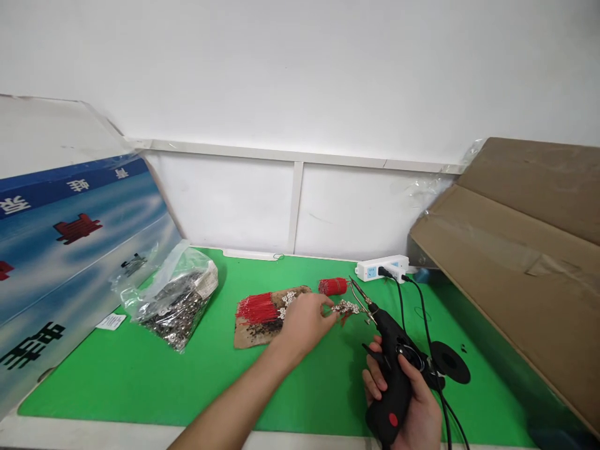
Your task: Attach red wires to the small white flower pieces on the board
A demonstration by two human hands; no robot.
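Our hands at the green desk [140, 375]

Right hand [412, 406] grips the soldering gun [391, 369]; left hand [304, 322] pinches small metal parts [345, 307] mid-desk.

Materials noted — mixed plastic, metal, card.
Matt black plastic soldering gun [392, 375]; shiny metal terminals [345, 307]; rough scorched cardboard pad [262, 322]; glossy clear plastic bag [173, 294] — smooth matt green mat [140, 375].

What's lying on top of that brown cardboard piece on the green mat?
A bundle of red wires lies on the brown cardboard piece, plus dark specks. The left hand covers its right end, hiding anything there.
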